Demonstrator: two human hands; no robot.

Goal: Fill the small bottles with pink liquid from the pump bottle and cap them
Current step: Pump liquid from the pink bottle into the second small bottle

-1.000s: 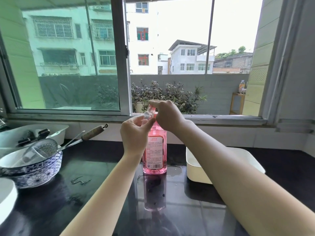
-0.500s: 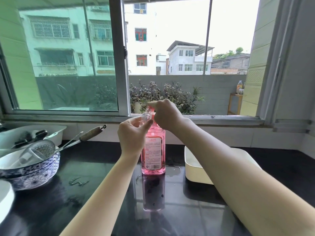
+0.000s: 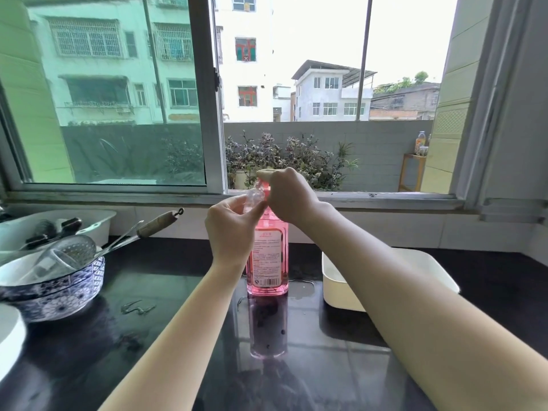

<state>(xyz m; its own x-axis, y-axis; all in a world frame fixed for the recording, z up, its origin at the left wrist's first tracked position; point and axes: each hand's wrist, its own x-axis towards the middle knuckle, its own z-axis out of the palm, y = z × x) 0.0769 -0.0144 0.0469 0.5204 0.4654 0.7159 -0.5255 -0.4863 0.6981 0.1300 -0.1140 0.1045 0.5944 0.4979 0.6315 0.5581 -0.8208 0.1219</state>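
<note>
Pink liquid fills the one pump bottle, which stands upright on the black counter at the centre of the frame, just left of a white tray. My left hand pinches one small clear bottle between thumb and fingers and holds its mouth up against the pump spout. My right hand sits curled over the pump head, fingers closed on top of it.

I judge this to be the filling step. I cannot tell how much liquid is in the small bottle, as it is mostly hidden by my fingers. The next move calls for a firm, straight press on the pump while the left hand keeps the small mouth lined up under the spout, or the liquid will spill.

By count: one pump bottle, one small bottle in view, no cap that I can see, one white tray. At the left of the frame sits one blue patterned bowl holding one strainer.
</note>
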